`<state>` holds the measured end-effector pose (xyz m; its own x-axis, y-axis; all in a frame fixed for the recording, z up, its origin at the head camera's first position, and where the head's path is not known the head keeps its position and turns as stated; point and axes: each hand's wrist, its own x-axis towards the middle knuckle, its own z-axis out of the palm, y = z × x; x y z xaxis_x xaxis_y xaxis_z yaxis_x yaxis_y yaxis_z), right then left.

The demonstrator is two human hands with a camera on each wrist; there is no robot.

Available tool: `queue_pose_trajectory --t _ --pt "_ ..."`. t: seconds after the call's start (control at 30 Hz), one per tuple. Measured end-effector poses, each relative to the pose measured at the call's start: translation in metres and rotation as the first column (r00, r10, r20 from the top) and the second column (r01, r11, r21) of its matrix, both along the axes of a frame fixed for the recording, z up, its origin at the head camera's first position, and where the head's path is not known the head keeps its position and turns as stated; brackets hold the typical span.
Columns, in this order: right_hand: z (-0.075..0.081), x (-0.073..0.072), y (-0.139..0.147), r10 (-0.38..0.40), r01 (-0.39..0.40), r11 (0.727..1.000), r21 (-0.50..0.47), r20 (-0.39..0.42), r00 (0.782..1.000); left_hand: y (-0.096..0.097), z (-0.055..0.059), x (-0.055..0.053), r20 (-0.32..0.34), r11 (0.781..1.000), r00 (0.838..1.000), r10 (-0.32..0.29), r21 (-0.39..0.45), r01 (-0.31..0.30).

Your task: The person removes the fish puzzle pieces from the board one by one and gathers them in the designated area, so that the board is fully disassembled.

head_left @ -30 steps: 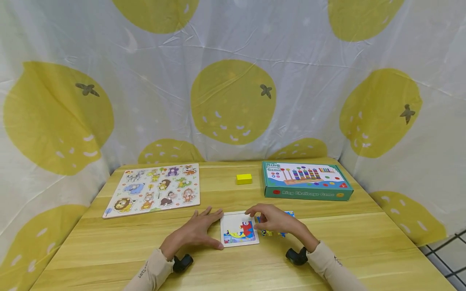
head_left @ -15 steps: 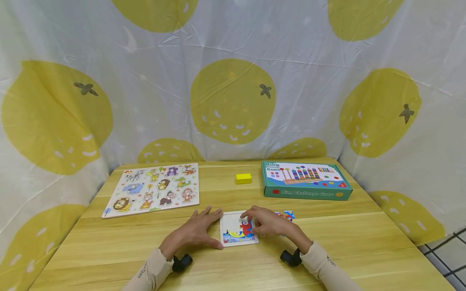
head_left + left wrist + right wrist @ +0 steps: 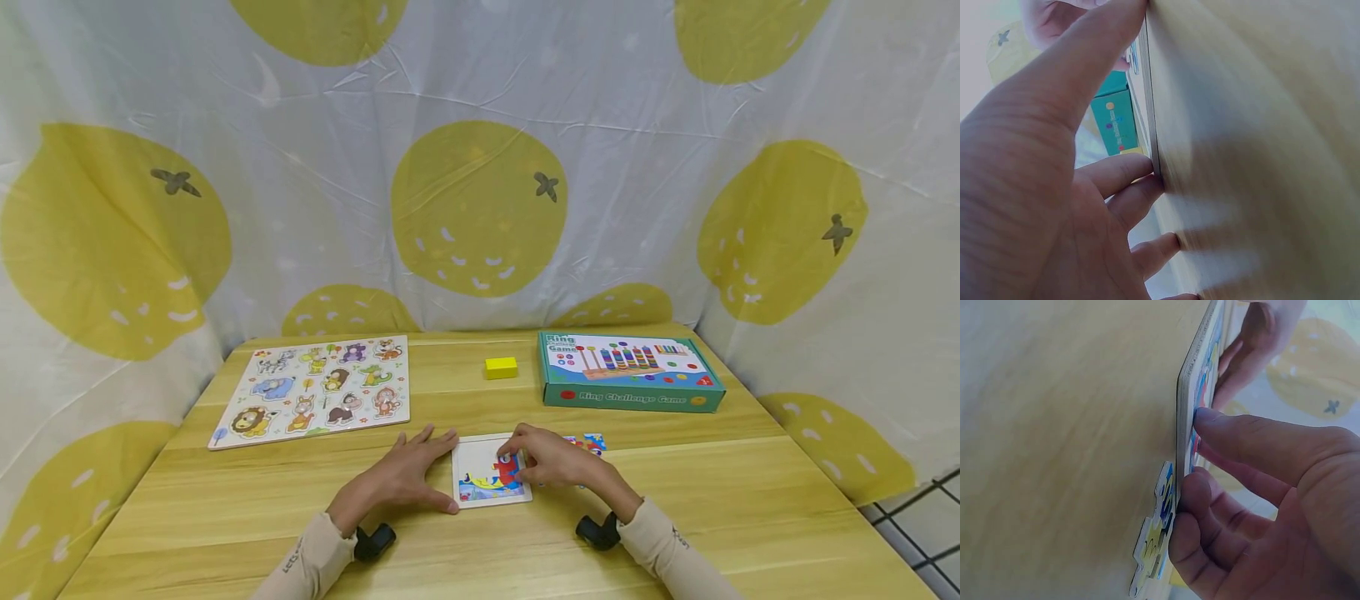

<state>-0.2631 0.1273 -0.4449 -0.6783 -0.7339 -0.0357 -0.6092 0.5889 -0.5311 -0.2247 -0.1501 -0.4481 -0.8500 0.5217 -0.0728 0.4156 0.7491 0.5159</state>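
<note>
A small jigsaw tray [image 3: 474,457] with a pale frame lies between the hands; blue, yellow and red picture pieces fill its lower and right part. My left hand [image 3: 401,475] rests at its left edge, fingers spread and fairly straight, thumb by the near corner. Over the right side, my right hand [image 3: 551,457] has its thumb and index finger at a red puzzle piece [image 3: 507,468] in the tray, seemingly pinching it. In the right wrist view the other fingers curl beside the tray's edge, next to loose puzzle pieces [image 3: 1155,540]. The fingertips partly hide the red piece.
Loose puzzle pieces [image 3: 595,443] lie right of the tray, partly behind the right hand. An animal puzzle board [image 3: 318,387] lies at the back left, a yellow block [image 3: 501,367] at the back middle, and a green Ring Challenge Game box [image 3: 633,398] at the back right.
My right hand has moved left over the tray's right side, uncovering some loose pieces behind it. Its index finger has come down toward the red piece. The left hand has stayed still.
</note>
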Motion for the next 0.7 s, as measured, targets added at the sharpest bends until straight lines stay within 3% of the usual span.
queue_pose_trajectory --t 0.7 --pt "0.001 0.0008 0.0003 -0.017 0.017 1.0 -0.022 0.027 0.999 -0.0003 -0.0004 -0.0002 -0.016 1.0 1.0 -0.01 -0.002 0.01"
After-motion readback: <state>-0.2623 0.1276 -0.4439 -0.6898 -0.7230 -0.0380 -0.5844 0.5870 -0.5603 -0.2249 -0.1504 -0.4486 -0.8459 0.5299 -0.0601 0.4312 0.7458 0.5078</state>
